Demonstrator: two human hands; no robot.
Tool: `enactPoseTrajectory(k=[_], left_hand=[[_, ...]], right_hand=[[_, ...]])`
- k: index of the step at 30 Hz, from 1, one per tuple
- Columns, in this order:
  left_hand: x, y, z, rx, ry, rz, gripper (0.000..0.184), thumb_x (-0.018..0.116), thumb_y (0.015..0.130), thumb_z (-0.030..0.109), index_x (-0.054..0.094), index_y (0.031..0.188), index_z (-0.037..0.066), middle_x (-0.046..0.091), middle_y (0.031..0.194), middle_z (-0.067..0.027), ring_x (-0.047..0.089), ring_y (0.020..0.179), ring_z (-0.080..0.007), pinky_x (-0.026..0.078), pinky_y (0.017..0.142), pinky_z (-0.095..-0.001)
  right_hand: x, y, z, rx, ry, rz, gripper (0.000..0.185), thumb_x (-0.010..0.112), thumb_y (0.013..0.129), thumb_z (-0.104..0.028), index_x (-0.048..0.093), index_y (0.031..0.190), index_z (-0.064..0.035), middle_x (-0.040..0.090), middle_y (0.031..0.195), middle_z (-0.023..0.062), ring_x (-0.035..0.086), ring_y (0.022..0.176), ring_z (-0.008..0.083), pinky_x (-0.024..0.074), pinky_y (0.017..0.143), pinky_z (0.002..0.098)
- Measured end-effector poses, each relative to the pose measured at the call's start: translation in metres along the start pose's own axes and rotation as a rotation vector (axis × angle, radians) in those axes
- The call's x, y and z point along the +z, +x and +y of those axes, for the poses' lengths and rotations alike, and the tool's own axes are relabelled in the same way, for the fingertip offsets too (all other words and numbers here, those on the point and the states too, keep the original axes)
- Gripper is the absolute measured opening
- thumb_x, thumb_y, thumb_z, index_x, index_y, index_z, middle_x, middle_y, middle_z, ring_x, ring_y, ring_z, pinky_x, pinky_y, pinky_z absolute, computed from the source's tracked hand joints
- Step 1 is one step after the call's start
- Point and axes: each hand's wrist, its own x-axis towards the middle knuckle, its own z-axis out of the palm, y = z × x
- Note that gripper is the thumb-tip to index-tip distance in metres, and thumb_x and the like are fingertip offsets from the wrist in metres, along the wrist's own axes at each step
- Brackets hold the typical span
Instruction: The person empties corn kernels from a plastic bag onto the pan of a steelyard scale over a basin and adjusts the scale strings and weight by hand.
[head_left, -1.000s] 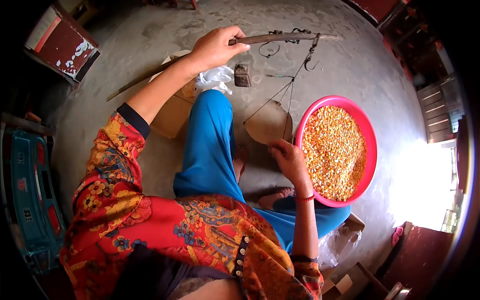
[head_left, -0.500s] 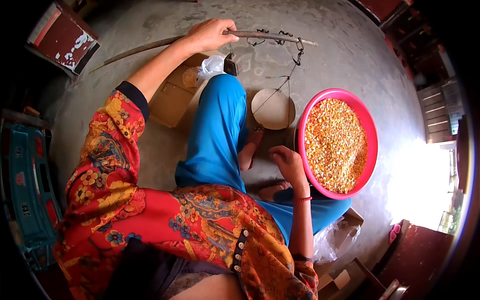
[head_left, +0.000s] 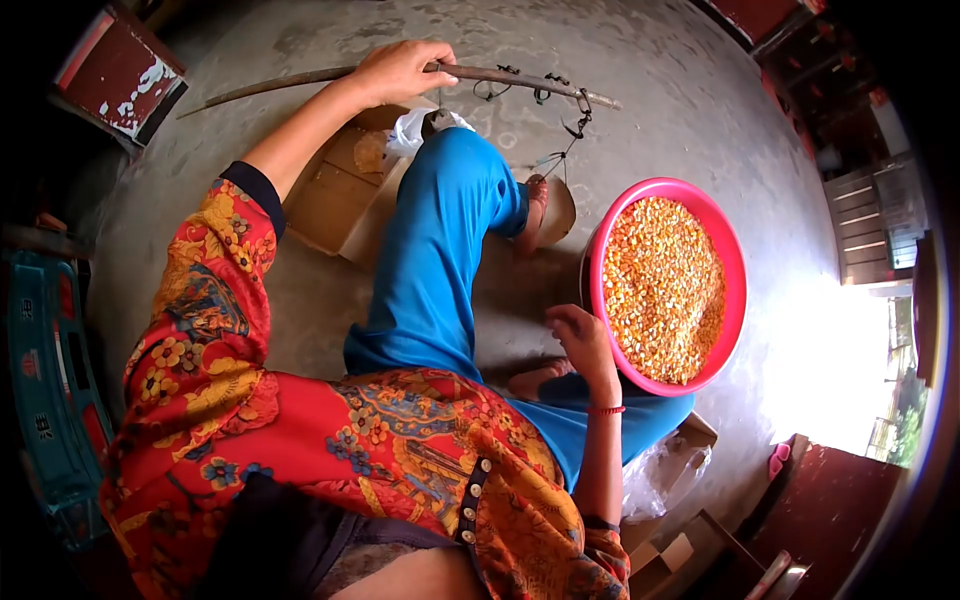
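Note:
My left hand [head_left: 405, 72] is closed around the wooden beam of a steelyard scale [head_left: 290, 82], held out beyond my raised knee. Dark hooks and loops [head_left: 540, 92] hang near the beam's right end. From there, cords run down to a round, pale scale pan [head_left: 558, 215], partly hidden behind my foot. A dark weight [head_left: 437, 122] shows beside the knee, mostly covered. My right hand [head_left: 582, 345], with a red bracelet at the wrist, hovers just left of a pink basin [head_left: 740, 290] of corn kernels [head_left: 665, 290]. Its fingers are loosely bent, with nothing visible in them.
An opened cardboard box [head_left: 330, 205] with a plastic bag [head_left: 408, 132] lies beyond my left leg. More clear plastic [head_left: 655, 485] and cardboard are by my right leg. A teal plastic stool [head_left: 50, 380] stands at far left. Bright light enters at right.
The beam in my left hand has shifted slightly left and down. My left foot has moved in front of the pan, and the weight is now more hidden. My right hand has barely moved.

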Motion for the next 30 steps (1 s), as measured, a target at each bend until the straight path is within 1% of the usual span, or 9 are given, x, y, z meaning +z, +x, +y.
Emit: enactPoseTrajectory(k=[5,7,13,18,20,23,27,29,30], left_hand=[[-0.012,-0.002,0.005,-0.028,0.07,0.022,0.031,0.06,0.078,0.04,0.059,0.096,0.015,0.062,0.084,-0.0067,0.059,0.081,-0.0258,0.044,0.069,-0.0387],[-0.01,0.0,-0.002,-0.02,0.121,0.034,0.03,0.059,0.079,0.041,0.059,0.096,0.016,0.063,0.084,-0.0065,0.059,0.082,-0.0265,0.044,0.069,-0.0395],[0.007,-0.009,-0.022,-0.158,0.081,0.149,0.032,0.059,0.078,0.042,0.059,0.097,0.016,0.063,0.085,-0.0073,0.059,0.083,-0.0273,0.045,0.069,-0.0408],[0.014,-0.005,-0.025,-0.26,-0.01,0.209,0.033,0.059,0.077,0.042,0.061,0.095,0.014,0.063,0.079,-0.0081,0.06,0.077,-0.028,0.046,0.066,-0.0398],[0.016,-0.005,-0.026,-0.26,-0.015,0.235,0.033,0.059,0.077,0.042,0.061,0.095,0.014,0.063,0.078,-0.0082,0.06,0.077,-0.0279,0.046,0.066,-0.0398],[0.013,-0.008,-0.024,-0.244,-0.017,0.279,0.033,0.06,0.077,0.041,0.061,0.095,0.013,0.063,0.075,-0.0085,0.061,0.073,-0.0279,0.046,0.064,-0.0403],[0.008,-0.008,-0.015,-0.229,-0.046,0.259,0.031,0.061,0.078,0.039,0.061,0.092,0.011,0.06,0.068,-0.0076,0.059,0.063,-0.0251,0.043,0.057,-0.0382],[0.003,-0.005,-0.01,-0.197,-0.074,0.288,0.022,0.064,0.078,0.027,0.059,0.086,0.007,0.061,0.07,-0.0086,0.06,0.064,-0.0248,0.046,0.058,-0.0367],[0.003,-0.004,-0.01,-0.239,-0.122,0.256,0.024,0.063,0.076,0.032,0.059,0.087,0.01,0.062,0.074,-0.0134,0.061,0.072,-0.0319,0.046,0.062,-0.042]], right_hand=[[-0.003,0.008,-0.006,-0.013,-0.022,-0.073,0.02,0.053,0.082,-0.005,0.06,0.1,-0.001,0.064,0.079,0.0061,0.058,0.069,0.0111,0.0465,0.063,0.0237],[0.0,0.021,-0.014,-0.053,-0.008,-0.038,0.017,0.057,0.08,-0.01,0.062,0.095,-0.0034,0.064,0.076,0.0147,0.063,0.069,0.0239,0.0476,0.062,0.0319],[0.008,0.082,-0.046,-0.091,-0.137,0.0,0.018,0.06,0.079,-0.018,0.065,0.087,-0.0025,0.063,0.074,0.0181,0.062,0.068,0.0292,0.0473,0.062,0.0344],[0.02,0.167,-0.046,-0.046,-0.093,0.044,0.021,0.059,0.08,-0.02,0.066,0.089,-0.0018,0.065,0.071,0.0147,0.063,0.064,0.0253,0.0485,0.059,0.0326],[0.03,0.194,-0.052,0.06,0.141,0.065,0.025,0.058,0.081,-0.022,0.066,0.093,-0.0012,0.065,0.07,0.0118,0.064,0.062,0.0203,0.0497,0.057,0.0291],[0.047,0.226,-0.061,0.114,0.069,0.117,0.025,0.054,0.086,-0.019,0.064,0.097,0.0006,0.064,0.077,0.0065,0.061,0.065,0.0122,0.048,0.051,0.0232],[0.082,0.279,-0.025,0.046,0.287,0.168,0.029,0.055,0.087,-0.021,0.06,0.102,0.0032,0.064,0.085,0.0099,0.063,0.069,0.0177,0.05,0.052,0.0253],[0.082,0.283,-0.039,0.094,0.399,0.197,0.026,0.055,0.087,-0.019,0.06,0.101,0.0024,0.064,0.086,0.0087,0.063,0.069,0.0181,0.0497,0.048,0.0253],[0.083,0.284,-0.043,0.11,0.515,0.248,0.022,0.057,0.085,-0.017,0.062,0.096,0.0018,0.064,0.081,0.0082,0.062,0.064,0.0159,0.0472,0.046,0.0242]])
